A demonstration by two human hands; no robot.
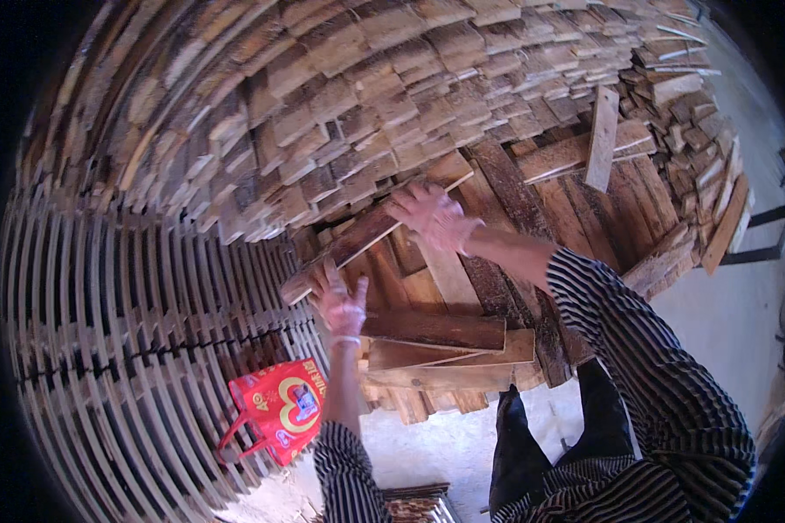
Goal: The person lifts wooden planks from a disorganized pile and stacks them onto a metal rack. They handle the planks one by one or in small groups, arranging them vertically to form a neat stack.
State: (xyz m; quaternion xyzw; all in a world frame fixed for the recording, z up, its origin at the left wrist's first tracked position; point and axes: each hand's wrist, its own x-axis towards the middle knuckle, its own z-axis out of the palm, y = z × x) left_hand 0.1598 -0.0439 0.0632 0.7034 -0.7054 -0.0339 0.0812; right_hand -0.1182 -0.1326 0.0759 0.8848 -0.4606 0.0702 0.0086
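Note:
A long rough wooden plank point(366, 234) slants across the middle of the head view, one end low at the left, the other up against a big stack of cut boards point(358, 113). My left hand point(338, 296) grips its lower end. My right hand point(429, 214) holds it near the upper end, fingers curled over the edge. Both sleeves are dark with thin white stripes. Below the plank lie several loose planks point(436, 349) in a low heap.
Rows of stacked wooden slat frames point(131, 349) fill the left side. A red carrier bag point(279, 410) sits on the pale floor point(724, 322) by them. More boards lean at the right point(672, 148), with a dark metal frame point(767, 235) beyond.

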